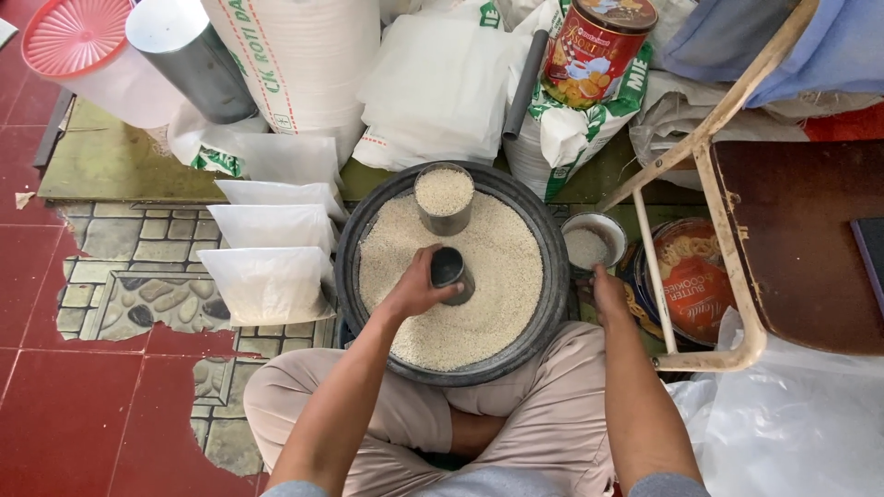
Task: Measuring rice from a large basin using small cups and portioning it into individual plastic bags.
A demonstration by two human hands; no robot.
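Note:
A black round basin full of pale grain sits in front of my crossed legs. My left hand grips a small metal can, held on its side over the grain. A second metal can stands upright at the basin's far side, filled level with grain. My right hand rests at the basin's right rim, next to a small metal bowl of grain. Whether it holds anything is hidden.
Three filled clear bags lie stacked left of the basin. White sacks, a red tin and a steel cylinder stand behind. A round biscuit tin and a chair frame are on the right.

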